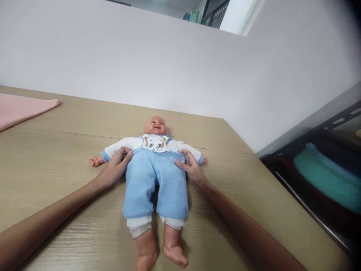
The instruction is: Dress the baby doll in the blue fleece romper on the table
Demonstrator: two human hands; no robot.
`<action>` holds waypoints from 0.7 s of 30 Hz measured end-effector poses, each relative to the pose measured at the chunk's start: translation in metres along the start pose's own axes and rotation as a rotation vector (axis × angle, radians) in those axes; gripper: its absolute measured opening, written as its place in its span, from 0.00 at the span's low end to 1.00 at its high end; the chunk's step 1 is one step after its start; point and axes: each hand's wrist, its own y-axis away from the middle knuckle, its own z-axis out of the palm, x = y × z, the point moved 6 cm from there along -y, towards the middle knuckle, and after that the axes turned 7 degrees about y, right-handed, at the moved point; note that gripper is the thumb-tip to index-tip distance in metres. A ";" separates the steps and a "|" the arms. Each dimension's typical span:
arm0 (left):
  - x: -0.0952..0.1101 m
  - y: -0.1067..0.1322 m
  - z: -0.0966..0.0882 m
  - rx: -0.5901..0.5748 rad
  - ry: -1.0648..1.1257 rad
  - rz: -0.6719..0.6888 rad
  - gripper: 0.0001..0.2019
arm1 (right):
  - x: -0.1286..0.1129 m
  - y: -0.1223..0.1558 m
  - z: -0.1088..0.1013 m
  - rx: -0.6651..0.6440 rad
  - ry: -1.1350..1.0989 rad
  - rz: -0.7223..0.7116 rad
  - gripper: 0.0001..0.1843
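A baby doll [157, 126] lies on its back on the wooden table, its head toward the wall and its bare feet toward me. It wears a white top with blue cuffs and an elephant face [156, 143] on the chest. Light blue fleece pants [141, 180] cover its legs, with white cuffs showing below. My left hand [120, 160] pinches the waistband at the doll's side on the left. On the opposite side, my right hand [191, 165] grips the waistband between thumb and fingers. The waistband is stretched across the belly, just under the elephant face.
A folded pink cloth [25, 109] rests at the table's far left. Behind the table [84, 124] rises a white wall [126, 56] with an opening at the top. Right of the table edge stands a black rack [282, 169] holding a teal item [324, 177].
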 end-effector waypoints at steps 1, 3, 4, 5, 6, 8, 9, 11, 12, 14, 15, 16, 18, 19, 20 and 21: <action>-0.001 0.000 0.000 -0.017 -0.032 0.011 0.20 | -0.001 0.000 -0.001 -0.010 0.029 -0.011 0.32; -0.003 0.000 0.001 -0.040 -0.097 0.033 0.21 | -0.003 0.000 -0.001 -0.040 0.069 -0.030 0.34; -0.003 0.000 0.001 -0.047 -0.124 0.043 0.21 | -0.005 0.000 -0.001 -0.055 0.081 -0.040 0.34; -0.004 0.000 0.001 -0.047 -0.145 0.056 0.21 | -0.006 -0.001 -0.001 -0.066 0.090 -0.053 0.35; -0.002 0.000 0.000 -0.043 -0.162 0.073 0.21 | -0.007 -0.001 -0.001 -0.076 0.095 -0.068 0.36; 0.005 0.004 -0.004 -0.017 -0.194 0.125 0.20 | -0.007 -0.002 -0.001 -0.089 0.100 -0.086 0.37; 0.011 0.008 -0.007 0.001 -0.217 0.157 0.20 | -0.006 -0.002 -0.001 -0.099 0.099 -0.085 0.38; 0.029 0.024 -0.013 0.034 -0.275 0.207 0.23 | -0.005 -0.002 0.000 -0.122 0.094 -0.070 0.39; 0.038 0.037 -0.015 0.044 -0.304 0.221 0.25 | -0.004 -0.003 0.001 -0.135 0.091 -0.057 0.40; 0.055 0.072 -0.012 0.041 -0.326 0.208 0.27 | -0.004 -0.003 0.000 -0.160 0.085 -0.030 0.42; 0.062 0.092 -0.009 0.047 -0.316 0.205 0.27 | -0.004 -0.003 -0.001 -0.169 0.083 -0.021 0.42; 0.068 0.113 -0.004 0.061 -0.305 0.201 0.30 | -0.005 -0.003 -0.002 -0.181 0.083 -0.011 0.43; 0.071 0.153 0.013 0.047 -0.309 0.196 0.42 | -0.004 -0.005 -0.004 -0.204 0.107 -0.006 0.45; 0.069 0.169 0.022 0.038 -0.312 0.202 0.49 | -0.004 -0.006 -0.006 -0.206 0.139 -0.016 0.43; 0.066 0.182 0.031 0.045 -0.304 0.231 0.56 | -0.003 -0.008 -0.007 -0.200 0.179 -0.032 0.40; 0.062 0.193 0.037 0.063 -0.302 0.258 0.57 | -0.003 -0.010 -0.009 -0.185 0.220 -0.052 0.36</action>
